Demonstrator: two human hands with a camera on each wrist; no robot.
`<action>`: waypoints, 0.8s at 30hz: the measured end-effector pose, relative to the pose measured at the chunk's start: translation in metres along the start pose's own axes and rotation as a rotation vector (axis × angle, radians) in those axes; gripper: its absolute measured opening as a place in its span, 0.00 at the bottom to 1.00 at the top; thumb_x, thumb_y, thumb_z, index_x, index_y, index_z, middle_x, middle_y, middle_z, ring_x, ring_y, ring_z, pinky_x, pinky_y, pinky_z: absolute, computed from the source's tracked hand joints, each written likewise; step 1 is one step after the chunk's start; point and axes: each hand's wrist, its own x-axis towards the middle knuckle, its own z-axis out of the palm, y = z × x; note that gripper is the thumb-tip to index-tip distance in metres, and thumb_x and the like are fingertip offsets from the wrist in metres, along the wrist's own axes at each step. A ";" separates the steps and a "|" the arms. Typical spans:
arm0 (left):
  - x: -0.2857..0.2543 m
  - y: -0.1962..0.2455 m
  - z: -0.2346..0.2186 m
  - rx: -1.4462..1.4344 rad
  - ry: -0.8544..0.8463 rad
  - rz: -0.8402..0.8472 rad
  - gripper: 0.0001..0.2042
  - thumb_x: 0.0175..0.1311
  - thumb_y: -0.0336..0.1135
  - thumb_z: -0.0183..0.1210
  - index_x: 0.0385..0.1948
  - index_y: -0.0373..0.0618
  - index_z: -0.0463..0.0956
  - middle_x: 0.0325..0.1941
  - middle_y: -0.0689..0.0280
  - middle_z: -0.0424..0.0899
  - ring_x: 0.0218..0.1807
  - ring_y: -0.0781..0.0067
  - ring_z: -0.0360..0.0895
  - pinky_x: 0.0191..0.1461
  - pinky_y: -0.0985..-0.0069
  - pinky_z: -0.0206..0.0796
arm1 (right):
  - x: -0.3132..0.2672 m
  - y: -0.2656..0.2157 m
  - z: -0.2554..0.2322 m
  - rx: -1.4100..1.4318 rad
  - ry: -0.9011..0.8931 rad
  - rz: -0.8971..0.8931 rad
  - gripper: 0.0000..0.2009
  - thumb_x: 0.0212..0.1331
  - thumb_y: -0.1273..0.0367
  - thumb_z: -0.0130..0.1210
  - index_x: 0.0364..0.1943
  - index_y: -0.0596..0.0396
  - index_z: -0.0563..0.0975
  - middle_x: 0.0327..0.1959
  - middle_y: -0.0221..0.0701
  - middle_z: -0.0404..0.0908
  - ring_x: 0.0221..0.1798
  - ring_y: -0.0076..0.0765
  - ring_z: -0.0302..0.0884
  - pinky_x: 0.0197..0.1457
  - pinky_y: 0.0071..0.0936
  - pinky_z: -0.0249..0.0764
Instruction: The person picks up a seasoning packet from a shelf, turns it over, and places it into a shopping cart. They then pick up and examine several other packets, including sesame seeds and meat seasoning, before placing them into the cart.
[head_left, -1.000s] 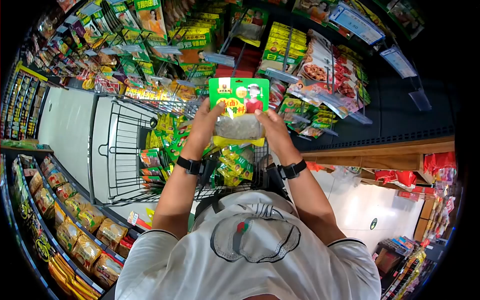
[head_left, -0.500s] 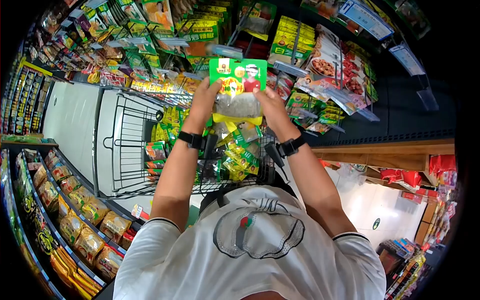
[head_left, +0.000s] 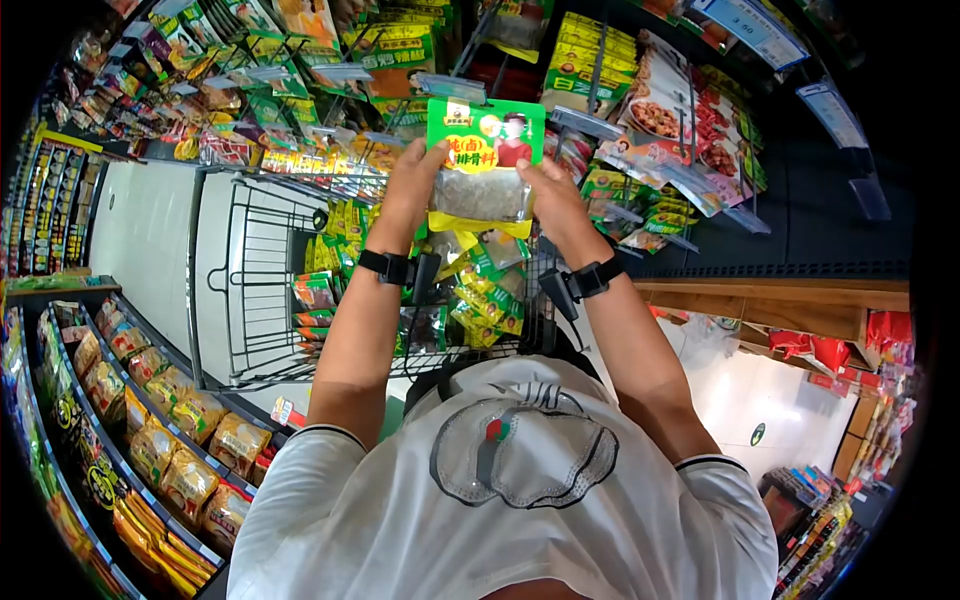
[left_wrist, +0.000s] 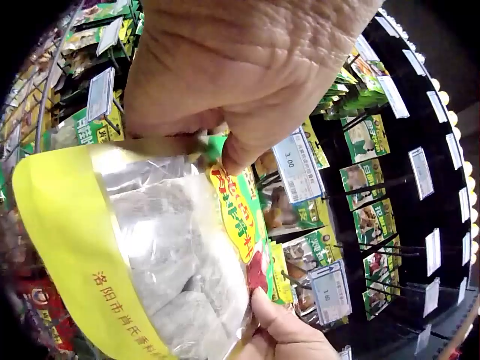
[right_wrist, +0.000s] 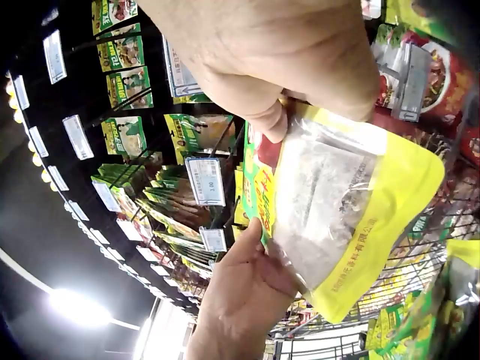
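Note:
A green and yellow packet with a clear window is held upright between both hands, in front of the hanging shelf goods. My left hand pinches its left edge, thumb on the printed front. At the right edge my right hand grips it the same way. The left wrist view shows the packet's grey contents through the window, with the left hand over one edge. In the right wrist view, the right hand pinches the packet near its printed part.
Below the packet stands a wire cart holding many green and yellow packets. Hooks with hanging packets and price tags lie ahead. Bagged goods fill a shelf at lower left; a wooden shelf edge runs along the right.
Both hands have moved the packet a little forward, away from the body, still gripping its two sides. The view of the shelves and cart has shifted slightly.

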 end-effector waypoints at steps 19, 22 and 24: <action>-0.076 -0.019 -0.026 -0.079 0.124 -0.048 0.13 0.72 0.39 0.53 0.48 0.40 0.76 0.43 0.69 0.82 0.43 0.81 0.76 0.48 0.77 0.69 | -0.046 -0.016 0.054 -0.252 -0.180 0.011 0.17 0.70 0.64 0.52 0.57 0.58 0.73 0.49 0.28 0.79 0.49 0.21 0.76 0.52 0.23 0.72; -0.093 -0.008 -0.016 -0.484 0.009 -0.117 0.15 0.74 0.42 0.47 0.48 0.41 0.73 0.42 0.65 0.81 0.40 0.76 0.79 0.41 0.79 0.71 | -0.085 -0.044 0.105 -0.342 -0.437 -0.039 0.21 0.71 0.60 0.51 0.61 0.59 0.72 0.54 0.31 0.78 0.56 0.25 0.73 0.61 0.26 0.68; -0.089 -0.028 -0.021 -0.688 0.005 -0.126 0.19 0.75 0.48 0.44 0.48 0.39 0.73 0.41 0.62 0.80 0.38 0.69 0.77 0.41 0.74 0.71 | -0.092 -0.039 0.116 -0.575 -0.565 -0.200 0.20 0.70 0.60 0.51 0.59 0.58 0.74 0.56 0.34 0.78 0.59 0.32 0.73 0.64 0.30 0.67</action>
